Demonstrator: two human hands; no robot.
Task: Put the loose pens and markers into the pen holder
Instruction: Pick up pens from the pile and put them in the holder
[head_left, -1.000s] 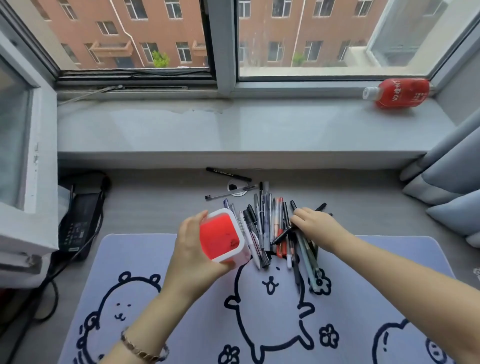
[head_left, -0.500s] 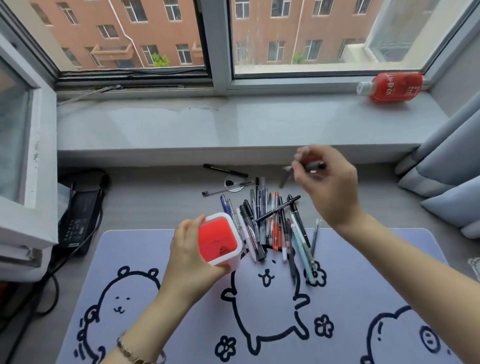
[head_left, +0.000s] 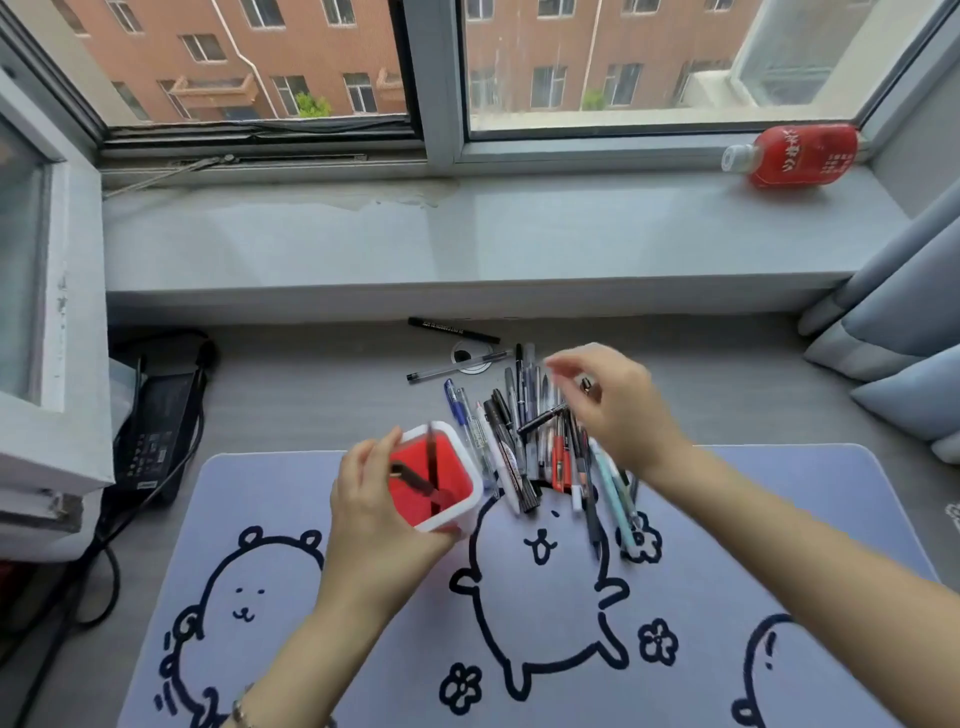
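Two dark pens (head_left: 425, 475) now inside pen holder (head_left: 470, 470), crossed & leaning on red inner walls; 1 s ago holder empty, so first drop done. Pen holder tilted toward camera on front-left of mat (head_left: 727, 597), gripped round its near side by left hand (head_left: 382, 512), fingers curled on white wall. Right hand (head_left: 618, 410), half a sec ago up high pinching a dark pen, back down over pen pile (head_left: 540, 452), fingers spread & blurred; a small dark bit shows near fingertips, can't tell if grasped or just behind. Pile just right of holder, approx fanned across mat's back edge, barely smaller than before. Two strays apart from pile, nearer sill: black marker (head_left: 453, 330) & clear pen (head_left: 457, 367). Meaning: cycle works (grab, drop, return), task just begun, most pens left. Likely next: another pinch from pile. Risk: tilted holder could spill leaning pens.
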